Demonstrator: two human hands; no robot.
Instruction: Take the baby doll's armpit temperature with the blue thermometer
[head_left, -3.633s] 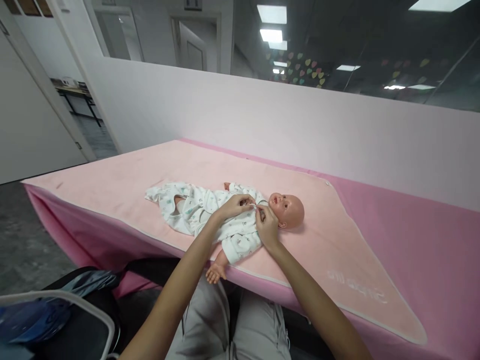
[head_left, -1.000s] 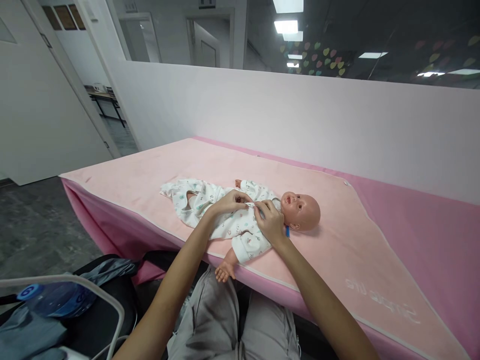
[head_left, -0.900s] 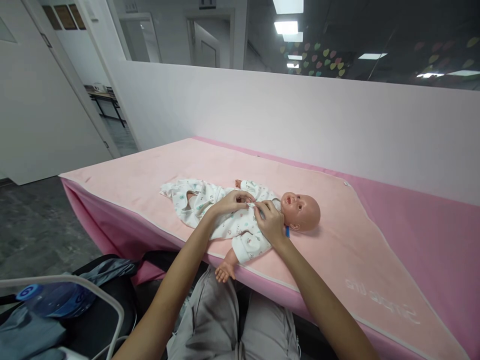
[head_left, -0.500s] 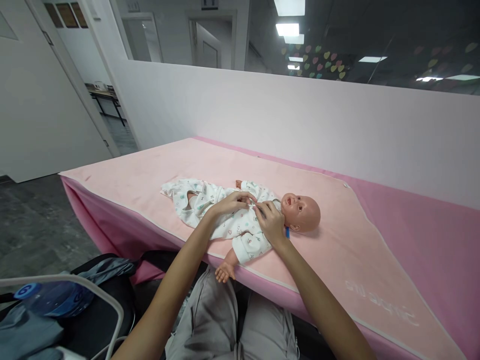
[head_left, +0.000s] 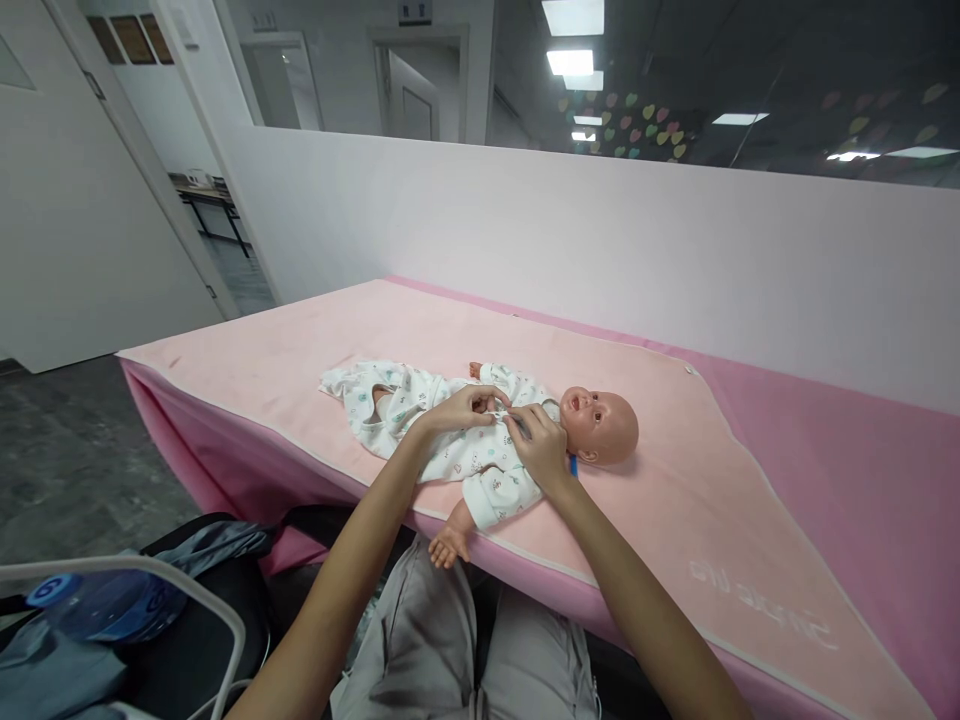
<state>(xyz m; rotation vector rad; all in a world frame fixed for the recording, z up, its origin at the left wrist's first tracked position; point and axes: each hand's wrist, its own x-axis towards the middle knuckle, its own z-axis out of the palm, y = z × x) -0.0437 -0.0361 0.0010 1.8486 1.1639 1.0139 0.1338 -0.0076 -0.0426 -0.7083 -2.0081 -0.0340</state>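
The left grip (head_left: 463,406) and the right grip (head_left: 543,442), close together, both pinch the white clothes (head_left: 466,460) at the chest of the doll (head_left: 600,426). The doll lies on its back on the pink table (head_left: 300,342), one arm past its edge. At lower left, a bottle (head_left: 109,606) lies on a chair (head_left: 214,610).

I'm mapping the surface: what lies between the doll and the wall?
In the head view, the peach mat, then pink cloth, between the doll and the wall.
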